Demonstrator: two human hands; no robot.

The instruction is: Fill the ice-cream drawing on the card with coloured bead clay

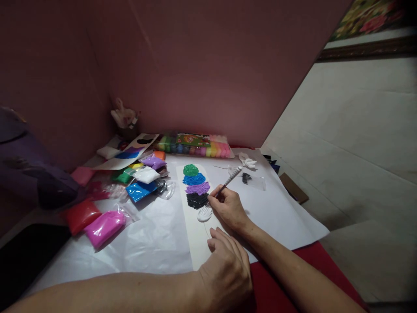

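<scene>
My right hand [228, 208] pinches a slim clay modelling tool [232, 176] with a ridged grey handle that slants up to the right. Its working tip is hard to see near a patch of white clay [204, 214]. That patch bears grooves and lies on a cream card strip [196, 243]. Above it on the strip run textured bands of black clay [197, 200], purple clay [197, 188], blue clay [193, 178] and green clay [190, 169]. My left hand [226, 271] rests over the strip's near end, fingers loosely bent and holding nothing visible.
Bagged clay lies left, including a pink bag [106, 228], red bag [83, 216] and blue bag [140, 191]. A pack of coloured clay [195, 145] sits by the wall. White scraps [247, 161] and an opened bag with black clay [253, 180] lie right. A dark slab [32, 256] is front left.
</scene>
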